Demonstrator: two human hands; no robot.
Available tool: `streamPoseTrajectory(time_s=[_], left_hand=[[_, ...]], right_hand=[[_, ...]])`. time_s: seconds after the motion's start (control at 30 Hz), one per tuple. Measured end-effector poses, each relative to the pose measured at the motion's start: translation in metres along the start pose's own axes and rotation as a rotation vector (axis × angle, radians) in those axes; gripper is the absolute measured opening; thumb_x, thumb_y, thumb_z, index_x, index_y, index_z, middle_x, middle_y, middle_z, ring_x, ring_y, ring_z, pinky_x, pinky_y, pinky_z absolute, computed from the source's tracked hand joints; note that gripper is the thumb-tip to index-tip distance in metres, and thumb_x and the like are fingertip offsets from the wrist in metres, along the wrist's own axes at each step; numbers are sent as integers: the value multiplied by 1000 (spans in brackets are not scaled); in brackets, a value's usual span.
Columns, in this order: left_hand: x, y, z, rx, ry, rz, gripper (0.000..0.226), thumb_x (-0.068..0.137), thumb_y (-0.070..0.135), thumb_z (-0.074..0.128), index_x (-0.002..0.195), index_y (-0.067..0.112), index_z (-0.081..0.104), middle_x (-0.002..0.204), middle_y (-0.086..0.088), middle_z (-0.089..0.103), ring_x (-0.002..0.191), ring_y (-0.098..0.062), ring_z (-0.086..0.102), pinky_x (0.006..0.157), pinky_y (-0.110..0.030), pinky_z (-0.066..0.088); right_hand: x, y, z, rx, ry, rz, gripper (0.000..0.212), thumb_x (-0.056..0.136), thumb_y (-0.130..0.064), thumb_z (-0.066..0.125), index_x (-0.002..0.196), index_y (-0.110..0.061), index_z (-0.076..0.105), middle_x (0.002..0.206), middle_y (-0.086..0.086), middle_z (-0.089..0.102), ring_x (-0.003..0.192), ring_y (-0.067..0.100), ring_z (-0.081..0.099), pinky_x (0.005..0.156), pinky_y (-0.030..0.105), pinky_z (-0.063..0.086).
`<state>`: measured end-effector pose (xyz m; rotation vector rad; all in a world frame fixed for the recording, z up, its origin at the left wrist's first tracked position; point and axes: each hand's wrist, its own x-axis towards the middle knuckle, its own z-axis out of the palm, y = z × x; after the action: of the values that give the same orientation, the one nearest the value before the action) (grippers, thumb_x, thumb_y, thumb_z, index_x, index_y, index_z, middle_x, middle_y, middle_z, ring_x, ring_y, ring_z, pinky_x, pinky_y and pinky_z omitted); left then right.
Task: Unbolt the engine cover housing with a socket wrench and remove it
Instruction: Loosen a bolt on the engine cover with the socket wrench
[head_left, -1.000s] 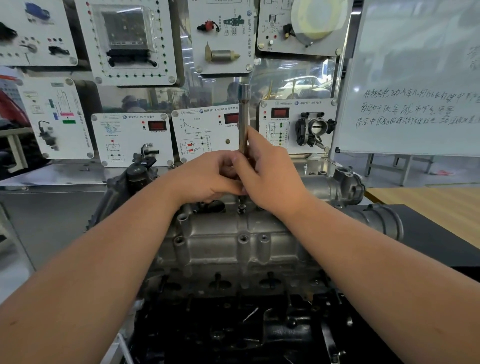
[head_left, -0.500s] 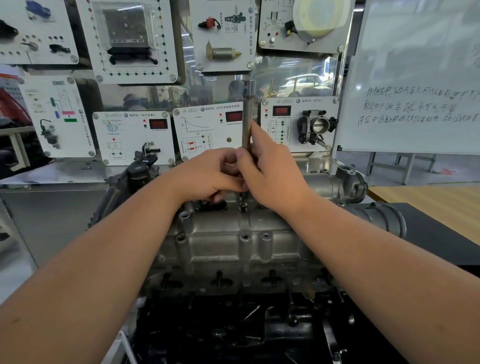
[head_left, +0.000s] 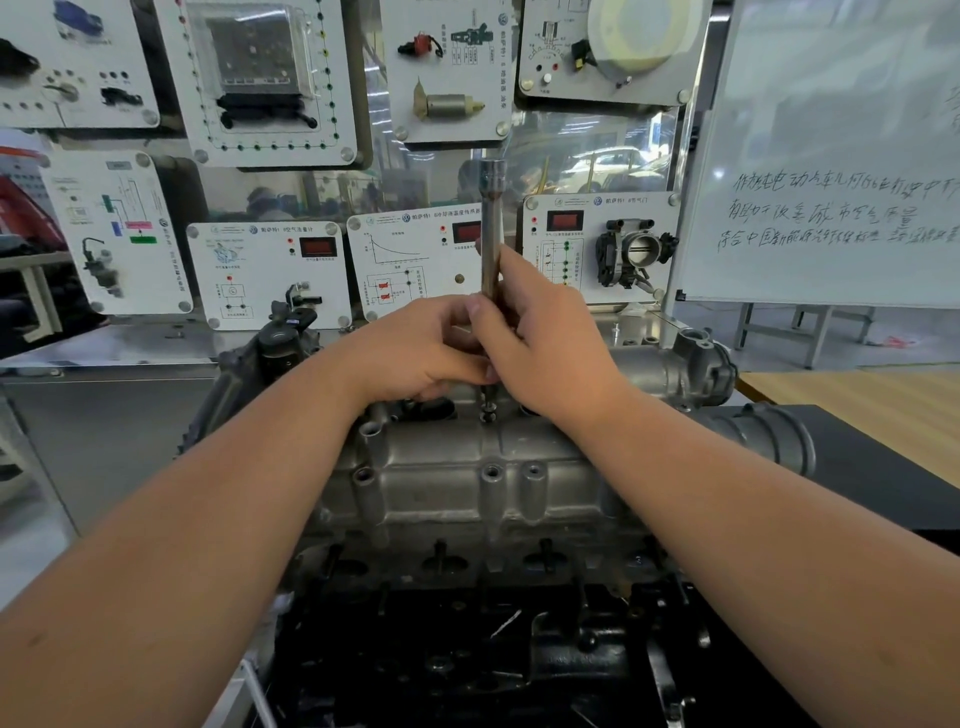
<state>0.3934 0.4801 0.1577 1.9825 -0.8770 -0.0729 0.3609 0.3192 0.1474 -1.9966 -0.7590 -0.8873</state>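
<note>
Behind, training panels (head_left: 270, 270) line the wall. Our left hand (head_left: 415, 348) and right hand (head_left: 545, 343), pressed together, both grip the upright socket extension (head_left: 491, 234); its long axis drops straight below them onto a bolt (head_left: 488, 413) atop the engine cover housing (head_left: 467, 483).

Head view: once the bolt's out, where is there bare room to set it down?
Bare wooden bench right of the engine cover, beyond the black hose; also the steel ledge at left under the panels. Crowded mid-cover, where both hands grip the socket tool.
</note>
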Motion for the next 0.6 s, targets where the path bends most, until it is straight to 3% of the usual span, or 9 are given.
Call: streamPoseTrajectory(time_s=[0.17,0.3,0.37,0.47,0.6], left_hand=[[1,0,-1,28,-24,0,22,79,18,77,73,38,72,46,9,51,37,-8,32,39,-20,29],[1,-1,0,5,14,-8,38,79,12,75,71,48,66,48,9,52,38,-8,38,37,-19,31],[0,-1,-1,16,8,-12,49,85,4,74,71,50,65,49,10,57,38,-7,42,39,-17,33],[0,0,-1,38,-1,6,43,86,4,75,71,44,66,48,8,54,38,-10,37,40,-22,32],[0,2,0,64,10,15,28,78,16,79,73,41,68,48,10,52,38,-8,37,40,-22,33]], right_hand=[[1,0,0,-19,27,-10,43,96,-18,64,138,-12,53,82,-2,68,64,12,64,62,22,50],[1,1,1,-52,1,-6,16,99,-12,53,112,-3,57,68,9,63,59,25,60,56,38,46],[1,3,1,-30,9,7,11,99,-11,51,105,-3,55,62,3,57,57,24,58,53,34,42],[0,1,1,-16,23,-1,22,98,-16,57,120,-10,59,61,-9,56,54,11,58,52,17,40],[-1,-1,0,-42,8,-26,49,98,-21,62,143,-14,47,79,4,70,64,15,64,61,27,51]])
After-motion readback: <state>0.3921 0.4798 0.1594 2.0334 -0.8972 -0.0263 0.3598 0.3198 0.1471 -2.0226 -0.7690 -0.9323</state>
